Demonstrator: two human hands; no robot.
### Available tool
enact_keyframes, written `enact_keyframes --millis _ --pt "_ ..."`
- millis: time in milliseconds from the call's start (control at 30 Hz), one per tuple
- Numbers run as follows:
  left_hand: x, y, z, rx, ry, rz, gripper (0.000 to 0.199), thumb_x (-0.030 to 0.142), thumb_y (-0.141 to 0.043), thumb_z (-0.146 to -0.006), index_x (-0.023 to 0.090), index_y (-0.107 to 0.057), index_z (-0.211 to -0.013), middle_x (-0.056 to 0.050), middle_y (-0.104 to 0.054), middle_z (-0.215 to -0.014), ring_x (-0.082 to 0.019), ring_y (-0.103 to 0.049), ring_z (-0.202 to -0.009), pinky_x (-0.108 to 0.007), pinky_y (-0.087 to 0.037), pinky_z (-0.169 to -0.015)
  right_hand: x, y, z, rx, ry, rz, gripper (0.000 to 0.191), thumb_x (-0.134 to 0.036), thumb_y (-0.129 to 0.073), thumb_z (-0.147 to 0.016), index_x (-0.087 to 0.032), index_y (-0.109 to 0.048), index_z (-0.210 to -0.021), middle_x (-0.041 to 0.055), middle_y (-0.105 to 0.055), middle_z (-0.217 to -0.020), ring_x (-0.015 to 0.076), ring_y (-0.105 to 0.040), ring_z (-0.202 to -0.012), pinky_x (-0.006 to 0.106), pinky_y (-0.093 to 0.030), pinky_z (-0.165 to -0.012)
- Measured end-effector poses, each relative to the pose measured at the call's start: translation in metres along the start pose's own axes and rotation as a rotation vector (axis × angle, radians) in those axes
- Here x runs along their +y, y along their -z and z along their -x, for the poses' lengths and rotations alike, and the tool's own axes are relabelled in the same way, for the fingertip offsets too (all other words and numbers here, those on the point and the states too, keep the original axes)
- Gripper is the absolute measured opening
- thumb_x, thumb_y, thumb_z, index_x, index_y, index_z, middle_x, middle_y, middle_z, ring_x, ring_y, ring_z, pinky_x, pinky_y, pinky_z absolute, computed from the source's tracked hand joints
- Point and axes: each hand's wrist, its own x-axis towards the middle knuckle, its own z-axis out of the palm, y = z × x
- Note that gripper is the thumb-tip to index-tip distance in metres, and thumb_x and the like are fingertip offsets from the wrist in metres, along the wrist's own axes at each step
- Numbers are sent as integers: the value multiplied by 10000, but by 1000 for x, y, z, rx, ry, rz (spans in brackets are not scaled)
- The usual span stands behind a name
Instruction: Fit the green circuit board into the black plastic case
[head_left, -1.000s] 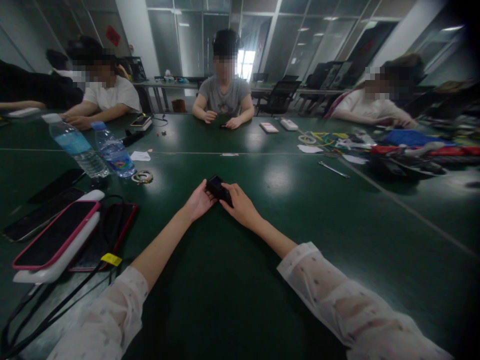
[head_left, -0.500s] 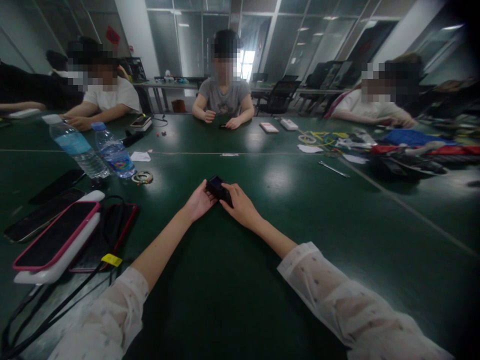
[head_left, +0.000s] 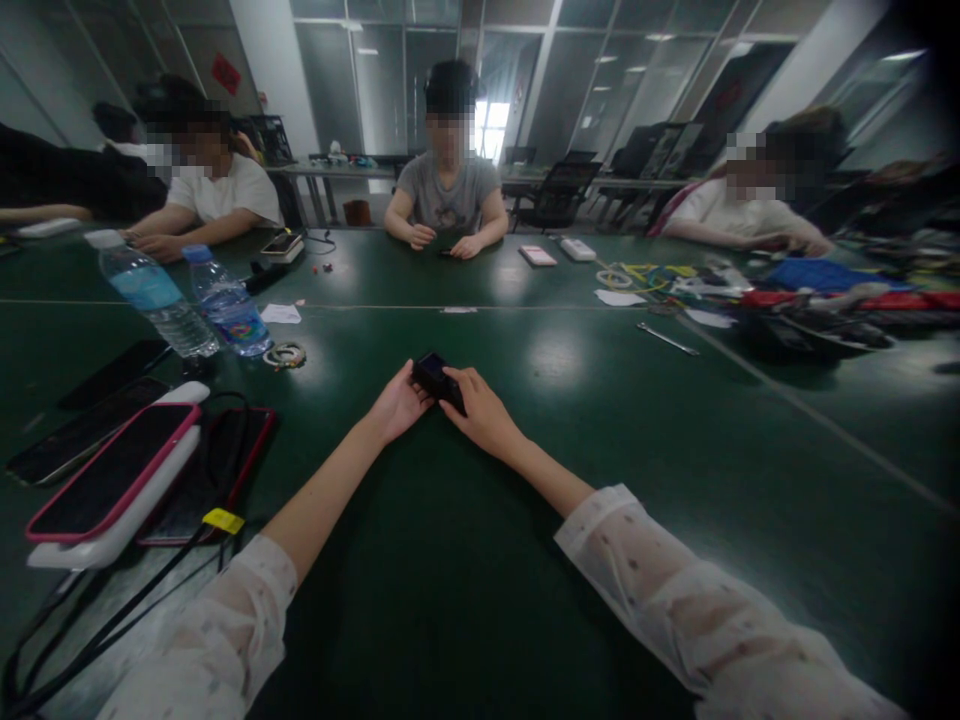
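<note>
A small black box-shaped device with a dark screen (head_left: pixel 433 372) is held between my two hands above the green table (head_left: pixel 465 560). My left hand (head_left: pixel 399 402) grips its left end from the side and below. On its right end, my right hand (head_left: pixel 482 410) is closed, with the thumb along the near side and the fingers over the top. My palms and fingers cover part of the device, so its exact kind cannot be made out.
Left of me lie several phones, one in a pink case (head_left: pixel 112 475), with black cables. Two water bottles (head_left: pixel 229 300) stand behind them near some bracelets (head_left: pixel 285 355). A wrench (head_left: pixel 667 338) and a heap of cables (head_left: pixel 652 278) lie right. People sit across the table.
My hands and the black device hold almost the same position. Across the table, the middle person's hand has shifted very slightly.
</note>
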Motion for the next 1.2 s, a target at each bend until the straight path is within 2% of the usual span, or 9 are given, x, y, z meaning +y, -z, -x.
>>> enact_keyframes --millis 333,567,867,1200 --pt "-1 2 -2 -3 1 -7 304 376 -454 -923 149 -580 -1082 -76 -661 -846 -171 -633 -832 -299 -474 -815 0 0 0 -10 -9 3 517 -272 -518 -892 -237 -334 -1375 127 -494 -1207 284 -548 -1095 510 -510 -900" --pt "0 1 -1 -2 5 2 288 371 -450 -925 142 -594 -1021 -79 -660 -845 -170 -627 -822 -295 -468 -812 -2 2 0 -16 -17 7 513 -271 -520 -892 -225 -338 -1370 130 -492 -1214 277 -550 -1088 492 -513 -898" --pt "0 -3 1 25 -1 -10 305 367 -437 -930 144 -586 -1074 -72 -650 -831 -167 -619 -821 -297 -456 -821 2 -2 -1 -2 -5 4 525 -273 -525 -889 -247 -326 -1374 125 -490 -1216 288 -548 -1106 514 -513 -898" --pt "-1 1 -1 -6 -4 -4 268 361 -454 -923 145 -596 -993 -79 -653 -852 -173 -618 -850 -300 -456 -838 -1 1 0 -12 -11 4 515 -272 -522 -891 -234 -333 -1369 128 -494 -1209 283 -551 -1092 502 -515 -897"
